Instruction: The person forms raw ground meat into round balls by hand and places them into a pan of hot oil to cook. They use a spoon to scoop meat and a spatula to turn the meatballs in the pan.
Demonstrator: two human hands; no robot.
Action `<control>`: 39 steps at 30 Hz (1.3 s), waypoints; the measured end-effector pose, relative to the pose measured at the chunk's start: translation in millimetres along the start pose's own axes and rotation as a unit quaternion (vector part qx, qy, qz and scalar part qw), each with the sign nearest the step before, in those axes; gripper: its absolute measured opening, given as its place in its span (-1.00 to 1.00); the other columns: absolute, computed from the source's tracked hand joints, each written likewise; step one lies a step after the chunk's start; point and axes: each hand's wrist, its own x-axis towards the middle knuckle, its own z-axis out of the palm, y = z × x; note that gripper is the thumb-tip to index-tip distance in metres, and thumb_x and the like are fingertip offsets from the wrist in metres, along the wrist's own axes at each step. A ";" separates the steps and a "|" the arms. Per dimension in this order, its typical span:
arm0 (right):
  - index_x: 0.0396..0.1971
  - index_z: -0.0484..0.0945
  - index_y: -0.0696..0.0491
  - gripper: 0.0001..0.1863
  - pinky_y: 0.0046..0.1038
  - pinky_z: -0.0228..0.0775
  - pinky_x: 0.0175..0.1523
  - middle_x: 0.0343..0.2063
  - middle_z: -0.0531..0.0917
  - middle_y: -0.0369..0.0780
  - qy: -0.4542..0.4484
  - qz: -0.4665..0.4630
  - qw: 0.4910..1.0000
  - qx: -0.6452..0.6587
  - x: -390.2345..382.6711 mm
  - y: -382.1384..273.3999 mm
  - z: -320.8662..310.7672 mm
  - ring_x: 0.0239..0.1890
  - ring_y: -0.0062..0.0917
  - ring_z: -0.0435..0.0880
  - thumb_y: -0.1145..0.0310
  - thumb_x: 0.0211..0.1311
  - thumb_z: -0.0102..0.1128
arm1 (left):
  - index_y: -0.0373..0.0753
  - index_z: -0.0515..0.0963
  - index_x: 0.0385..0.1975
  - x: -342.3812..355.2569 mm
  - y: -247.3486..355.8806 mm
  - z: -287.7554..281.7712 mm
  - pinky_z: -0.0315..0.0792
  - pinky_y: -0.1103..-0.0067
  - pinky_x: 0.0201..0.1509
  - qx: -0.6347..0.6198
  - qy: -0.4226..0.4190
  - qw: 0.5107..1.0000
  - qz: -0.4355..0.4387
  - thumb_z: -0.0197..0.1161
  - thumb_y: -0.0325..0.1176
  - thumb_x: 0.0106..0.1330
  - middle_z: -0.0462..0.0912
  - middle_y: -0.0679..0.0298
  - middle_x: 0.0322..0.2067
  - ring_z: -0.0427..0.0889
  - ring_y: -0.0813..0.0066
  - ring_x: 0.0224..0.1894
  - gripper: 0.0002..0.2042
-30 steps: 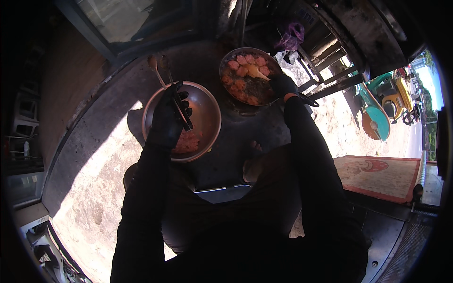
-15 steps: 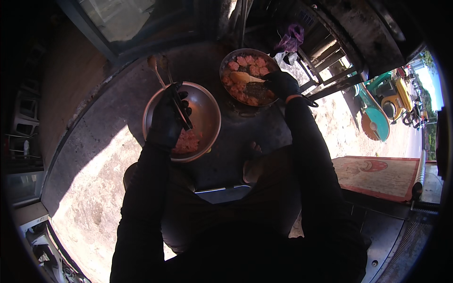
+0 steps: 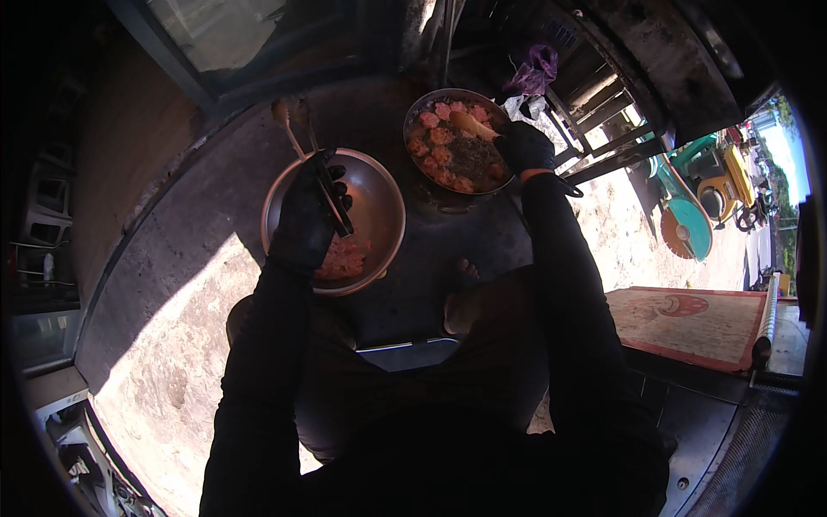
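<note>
My left hand point(image 3: 303, 211), in a black glove, is closed around a pair of metal tongs point(image 3: 294, 138) whose rounded ends point away from me. It is over the left side of a wide metal bowl point(image 3: 392, 220), where a lump of raw pink minced meat point(image 3: 343, 260) lies at the near side. My right hand point(image 3: 524, 148), also gloved in black, grips a wooden spatula point(image 3: 473, 126). Its blade is over the far part of a round pan point(image 3: 410, 145) of bubbling oil. Pink pieces lie at the pan's far side, browner meat pieces point(image 3: 441, 155) at the left and near side.
Beyond the pan are a purple plastic bag point(image 3: 538, 69) and a dark slatted rack point(image 3: 603, 103). A glass-paned frame point(image 3: 224, 34) stands at the far left. On the right are a red-bordered board point(image 3: 689, 323) and a machine with a teal disc point(image 3: 687, 228).
The wooden spatula has shifted right and away from me across the pan, with my right hand moving slightly right. Browned pieces it covered now show. My left hand stays in place.
</note>
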 end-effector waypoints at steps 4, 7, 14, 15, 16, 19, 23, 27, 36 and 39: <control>-0.25 0.72 -0.25 -0.77 -0.18 0.55 -0.09 -0.26 0.74 -0.26 0.040 -0.067 0.997 -0.011 2.4 -3.8 19.9 -0.17 -0.28 0.72 0.12 0.07 0.23 | -0.25 0.42 0.21 -1.5 -2.4 -1.5 0.53 0.55 -0.20 0.042 -0.014 0.999 0.026 0.02 -0.29 0.51 0.54 0.24 -0.14 0.55 0.57 -0.28 -0.65; -0.26 0.72 -0.24 -0.78 -0.18 0.55 -0.10 -0.26 0.74 -0.26 0.015 -0.085 0.996 -0.005 1.8 -3.6 24.5 -0.17 -0.28 0.72 0.16 0.09 0.20 | -0.22 0.44 0.20 0.6 -2.9 -3.7 0.53 0.54 -0.19 0.029 -0.008 0.999 0.012 0.01 -0.25 0.52 0.54 0.24 -0.14 0.55 0.55 -0.27 -0.65; -0.20 0.71 -0.24 -0.74 -0.17 0.55 -0.07 -0.21 0.73 -0.24 -0.030 -0.055 0.998 -0.024 5.7 -5.6 16.8 -0.13 -0.27 0.71 0.15 0.12 0.17 | -0.18 0.47 0.18 3.4 -1.1 -4.4 0.54 0.52 -0.18 0.026 0.008 1.000 -0.011 0.00 -0.15 0.54 0.54 0.23 -0.12 0.55 0.51 -0.25 -0.64; -0.19 0.71 -0.23 -0.74 -0.17 0.55 -0.06 -0.19 0.73 -0.23 -0.038 -0.047 0.998 -0.024 9.0 -5.3 18.2 -0.12 -0.27 0.71 0.15 0.13 0.16 | -0.18 0.47 0.19 3.1 -0.4 -3.8 0.54 0.52 -0.18 0.025 0.010 1.000 -0.015 0.00 -0.15 0.54 0.54 0.23 -0.13 0.55 0.51 -0.25 -0.64; -0.18 0.71 -0.23 -0.73 -0.18 0.55 -0.05 -0.18 0.73 -0.22 -0.051 -0.042 0.998 -0.024 13.2 -3.7 19.9 -0.11 -0.28 0.71 0.14 0.14 0.16 | -0.18 0.47 0.19 2.9 0.5 -3.1 0.54 0.52 -0.18 0.029 0.018 0.999 -0.017 0.00 -0.15 0.54 0.54 0.23 -0.13 0.55 0.51 -0.25 -0.64; -0.16 0.71 -0.18 -0.71 -0.18 0.55 -0.03 -0.16 0.73 -0.20 -0.063 -0.054 0.996 -0.030 27.9 7.6 29.0 -0.10 -0.27 0.71 0.11 0.18 0.15 | -0.18 0.47 0.19 2.7 2.0 -1.3 0.54 0.52 -0.18 0.031 0.028 0.999 -0.019 -0.01 -0.16 0.54 0.55 0.22 -0.13 0.55 0.51 -0.26 -0.64; -0.15 0.70 -0.15 -0.70 -0.17 0.54 -0.02 -0.18 0.73 -0.18 -0.078 -0.080 0.993 -0.050 46.6 26.1 40.7 -0.10 -0.26 0.72 0.10 0.20 0.15 | -0.19 0.48 0.19 2.9 1.6 -1.9 0.54 0.53 -0.18 0.030 0.013 0.999 -0.012 -0.02 -0.16 0.54 0.55 0.23 -0.13 0.55 0.52 -0.26 -0.64; -0.19 0.71 -0.13 -0.71 -0.16 0.54 0.00 -0.18 0.73 -0.16 -0.058 -0.045 0.997 -0.003 54.5 27.4 45.2 -0.09 -0.22 0.71 0.08 0.19 0.18 | -0.18 0.48 0.20 2.9 0.6 -3.8 0.54 0.55 -0.18 0.036 0.010 0.999 -0.008 -0.01 -0.18 0.54 0.55 0.23 -0.12 0.55 0.53 -0.26 -0.64; -0.15 0.73 -0.16 -0.68 -0.18 0.47 0.14 -0.03 0.68 -0.14 -0.073 -0.058 0.996 0.020 61.0 18.3 59.4 0.05 -0.26 0.65 0.10 0.16 0.18 | -0.17 0.48 0.19 2.9 1.5 -1.6 0.53 0.56 -0.19 0.023 0.024 0.999 -0.023 -0.02 -0.18 0.54 0.57 0.22 -0.14 0.55 0.54 -0.28 -0.65; -0.16 0.73 -0.21 -0.72 -0.18 0.46 0.15 -0.06 0.69 -0.18 -0.051 -0.132 0.990 -0.018 67.3 13.4 73.9 0.05 -0.24 0.63 0.13 0.18 0.16 | -0.18 0.48 0.19 2.9 -0.6 -1.7 0.53 0.56 -0.20 0.058 0.010 0.998 0.007 -0.02 -0.18 0.54 0.57 0.22 -0.14 0.55 0.54 -0.29 -0.65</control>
